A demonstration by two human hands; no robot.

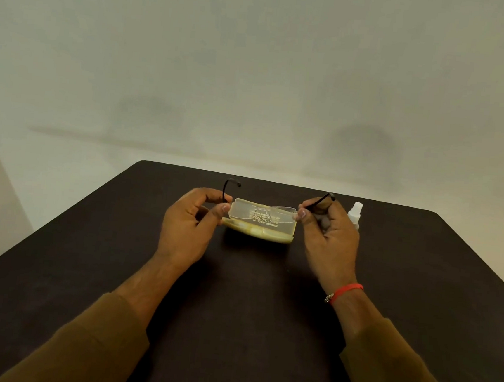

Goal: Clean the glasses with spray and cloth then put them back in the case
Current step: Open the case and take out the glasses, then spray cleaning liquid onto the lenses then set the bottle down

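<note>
Rimless glasses [273, 212] with thin black arms are held up above the table, the arms unfolded and pointing away from me. My left hand [187, 224] pinches the left hinge and my right hand [329, 234] pinches the right one. A grey cloth [321, 219] is bunched in the right palm. Just behind and below the lenses lies the yellowish translucent case [259, 232], open, with its lid raised. A small white spray bottle [355, 215] stands upright right of my right hand.
The dark table [241, 296] ends at a far edge just past the case, with a pale wall behind. Its left and right edges slant outward toward me. A red band circles my right wrist.
</note>
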